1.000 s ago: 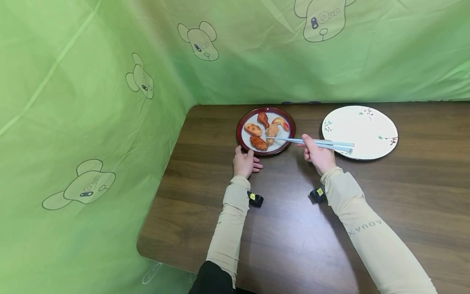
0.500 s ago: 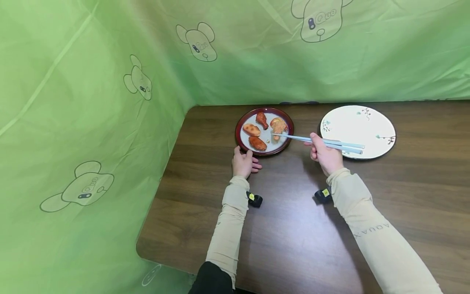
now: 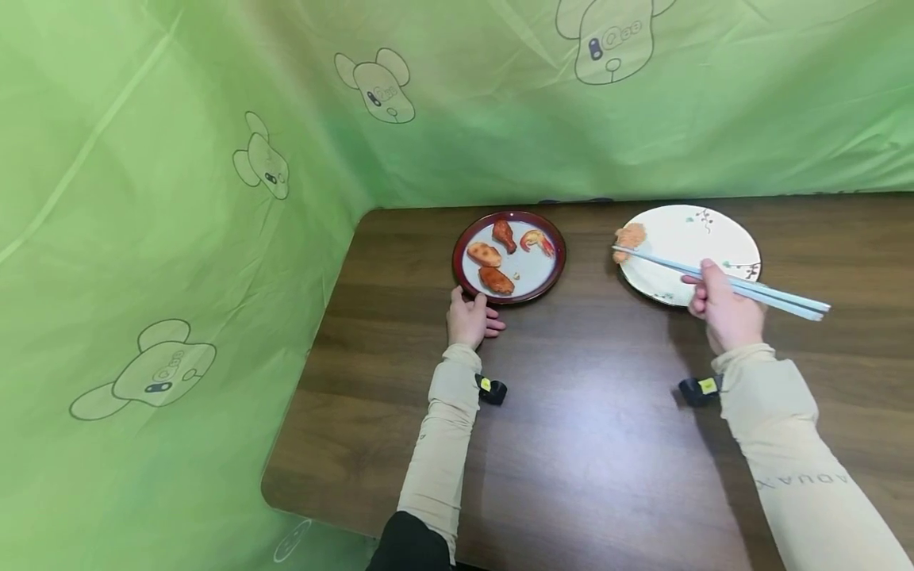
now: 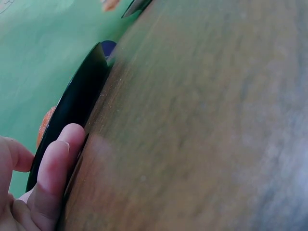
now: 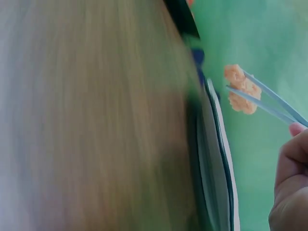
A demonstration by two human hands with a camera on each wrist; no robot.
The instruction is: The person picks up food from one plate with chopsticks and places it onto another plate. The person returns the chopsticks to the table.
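Note:
My left hand (image 3: 467,321) grips the near rim of a brown-rimmed plate (image 3: 516,300); the left wrist view has the edge between thumb and fingers. On this plate lie a drumstick (image 3: 504,235), a shrimp (image 3: 537,243), a glazed wing (image 3: 496,280) and a spotted golden piece (image 3: 484,254). My right hand (image 3: 730,317) holds pale blue chopsticks (image 3: 793,296), whose tips pinch a crumbly breaded piece (image 3: 631,235). In the head view that piece overlaps the left rim of a white floral plate (image 3: 707,242); the right wrist view shows the piece (image 5: 245,94) raised off the plate.
Both plates stand near the back edge of a brown wooden table (image 3: 571,444), with a gap between them. Green cloth (image 3: 464,151) printed with bear heads hangs behind and to the left. A small crumb (image 3: 516,276) lies on the brown-rimmed plate.
My right hand has moved right, and the chopsticks have carried the breaded piece from the brown-rimmed plate to the white plate's left side. The shrimp is uncovered. My left hand has stayed at the rim.

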